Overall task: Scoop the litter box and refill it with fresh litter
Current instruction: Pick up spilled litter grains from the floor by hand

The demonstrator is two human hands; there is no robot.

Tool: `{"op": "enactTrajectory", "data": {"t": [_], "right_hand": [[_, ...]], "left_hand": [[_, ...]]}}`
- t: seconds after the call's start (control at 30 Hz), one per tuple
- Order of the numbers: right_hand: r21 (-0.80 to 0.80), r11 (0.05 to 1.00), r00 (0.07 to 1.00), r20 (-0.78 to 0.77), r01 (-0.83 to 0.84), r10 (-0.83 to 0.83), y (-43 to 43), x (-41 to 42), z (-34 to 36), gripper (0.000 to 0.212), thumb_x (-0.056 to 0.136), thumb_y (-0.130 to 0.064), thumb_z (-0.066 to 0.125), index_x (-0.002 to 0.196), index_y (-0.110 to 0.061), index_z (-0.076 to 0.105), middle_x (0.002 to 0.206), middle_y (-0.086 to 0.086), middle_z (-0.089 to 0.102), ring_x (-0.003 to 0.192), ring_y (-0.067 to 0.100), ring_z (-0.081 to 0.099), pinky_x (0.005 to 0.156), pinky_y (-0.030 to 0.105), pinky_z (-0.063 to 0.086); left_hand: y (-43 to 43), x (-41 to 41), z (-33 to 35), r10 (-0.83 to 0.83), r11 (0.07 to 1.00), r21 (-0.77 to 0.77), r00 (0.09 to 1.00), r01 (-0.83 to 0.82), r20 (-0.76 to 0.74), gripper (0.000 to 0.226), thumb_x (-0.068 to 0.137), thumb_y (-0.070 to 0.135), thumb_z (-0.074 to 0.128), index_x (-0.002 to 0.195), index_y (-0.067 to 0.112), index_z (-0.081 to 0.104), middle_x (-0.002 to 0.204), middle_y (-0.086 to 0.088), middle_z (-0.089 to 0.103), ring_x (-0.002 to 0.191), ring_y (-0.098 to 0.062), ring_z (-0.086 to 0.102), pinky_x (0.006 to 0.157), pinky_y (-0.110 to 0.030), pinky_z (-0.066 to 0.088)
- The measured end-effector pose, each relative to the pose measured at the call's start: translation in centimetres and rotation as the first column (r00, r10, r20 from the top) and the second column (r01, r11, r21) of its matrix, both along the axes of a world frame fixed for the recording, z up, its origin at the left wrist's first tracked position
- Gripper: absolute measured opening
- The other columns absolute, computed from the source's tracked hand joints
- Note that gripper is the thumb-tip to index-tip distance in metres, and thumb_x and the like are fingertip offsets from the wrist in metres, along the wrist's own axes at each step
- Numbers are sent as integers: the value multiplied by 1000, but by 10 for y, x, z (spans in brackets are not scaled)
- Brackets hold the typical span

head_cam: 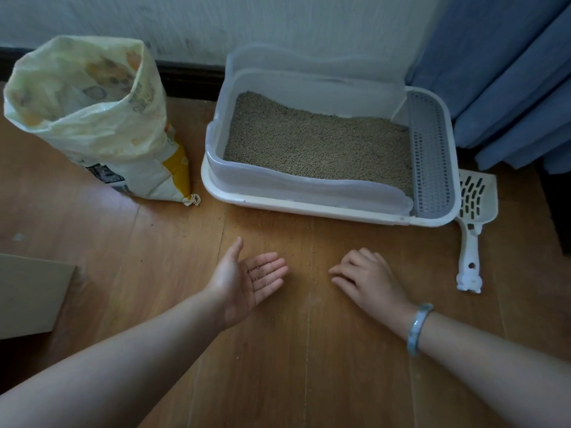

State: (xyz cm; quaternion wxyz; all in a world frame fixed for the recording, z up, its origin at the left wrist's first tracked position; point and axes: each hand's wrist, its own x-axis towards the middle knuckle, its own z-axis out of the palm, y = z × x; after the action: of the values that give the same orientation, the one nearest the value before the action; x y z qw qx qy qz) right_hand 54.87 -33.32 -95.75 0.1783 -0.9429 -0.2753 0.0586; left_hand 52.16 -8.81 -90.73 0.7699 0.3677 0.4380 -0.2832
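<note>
The white litter box (247, 197) stands on the wooden floor against the wall, filled with tan litter (318, 143); a grey perforated step (431, 156) lines its right end. An open yellow-white litter bag (102, 125) stands to its left. The white slotted scoop (471, 230) lies on the floor by the box's right corner. My left hand (250, 279) is held palm up before the box, fingers apart, with a few litter grains on them. My right hand (367, 279) rests palm down on the floor, fingers curled, near scattered grains.
Blue curtains (506, 75) hang at the right behind the box. A flat piece of cardboard (31, 295) lies at the left edge. Loose litter grains (306, 267) dot the floorboards between my hands and the box. A bracelet circles my right wrist.
</note>
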Motion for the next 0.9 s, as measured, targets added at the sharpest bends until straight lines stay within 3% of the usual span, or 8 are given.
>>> {"op": "enactTrajectory", "data": {"t": [0.27, 0.43, 0.6, 0.77, 0.9], "right_hand": [[-39, 988, 987, 47, -151, 153, 21, -5, -8, 13, 77, -30, 74, 89, -25, 72, 80, -9, 59, 75, 15, 51, 67, 27, 28], [-51, 980, 975, 98, -194, 198, 28, -1, -8, 6, 79, -26, 72, 77, -22, 67, 75, -6, 58, 70, 17, 50, 63, 30, 35], [-92, 979, 972, 133, -181, 193, 29, -2, -12, 8, 80, -24, 70, 78, -19, 64, 76, -2, 56, 69, 18, 51, 60, 31, 39], [67, 998, 998, 57, 22, -25, 39, -5, -3, 19, 89, -33, 47, 84, -21, 61, 81, -3, 53, 76, 18, 52, 69, 29, 33], [252, 967, 1000, 3, 28, -30, 70, -13, 24, 20, 89, -35, 50, 84, -20, 61, 83, -3, 54, 80, 15, 49, 71, 29, 34]], "left_hand": [[-5, 2, -4, 5, 1000, 4, 1000, -5, -10, 71, 95, 60, 28, 118, 1, 59, 111, -17, 69, 101, -26, 68, 87, -37, 53], [-7, 3, -6, 1, 1000, 4, 1000, -1, -9, 71, 95, 60, 27, 118, 1, 59, 110, -16, 70, 100, -26, 68, 85, -36, 53], [-6, 2, -4, -12, 1000, 4, 1000, 12, -4, 70, 95, 60, 27, 118, 2, 59, 110, -16, 69, 100, -26, 68, 86, -36, 53], [-9, 0, -3, -27, 1000, 13, 1000, 27, -10, 70, 96, 59, 26, 118, 1, 59, 111, -17, 69, 103, -26, 67, 87, -36, 53], [-12, -2, -2, -38, 999, 8, 999, 38, -12, 69, 97, 58, 26, 117, 0, 60, 105, -16, 71, 96, -24, 69, 80, -32, 56]]}}
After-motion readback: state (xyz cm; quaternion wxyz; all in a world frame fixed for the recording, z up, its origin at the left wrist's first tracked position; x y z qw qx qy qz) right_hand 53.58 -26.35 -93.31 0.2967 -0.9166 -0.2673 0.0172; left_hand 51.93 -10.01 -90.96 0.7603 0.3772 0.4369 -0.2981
